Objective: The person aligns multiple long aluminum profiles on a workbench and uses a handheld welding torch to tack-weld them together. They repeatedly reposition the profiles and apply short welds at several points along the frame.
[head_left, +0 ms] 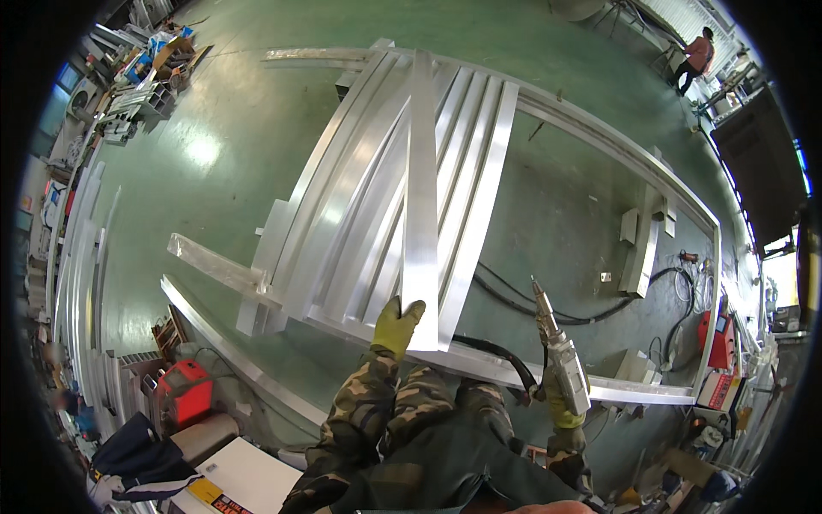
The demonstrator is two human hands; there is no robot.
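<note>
- Frame of silvery metal stands over the green floor, its near rail just in front of the person's legs.
- Row of metal slats lies side by side across the frame's left part.
- Flat metal bar rests lengthwise on top of these slats, its near end by the frame's near rail.
- Left hand, in a yellow-green glove, touches the bar near that end; its thumb lies on the face, but I cannot tell whether the other fingers curl under.
- Right hand, also gloved, is at the frame's near rail, fingers closed around the rear part of a gun-shaped tool, whose narrow tip points away from the body, over the frame's open right part.
- Black cable loops on the floor within the frame's right part.
- Red machine sits left of the frame.
- Another person is well beyond the frame's far right corner.
</note>
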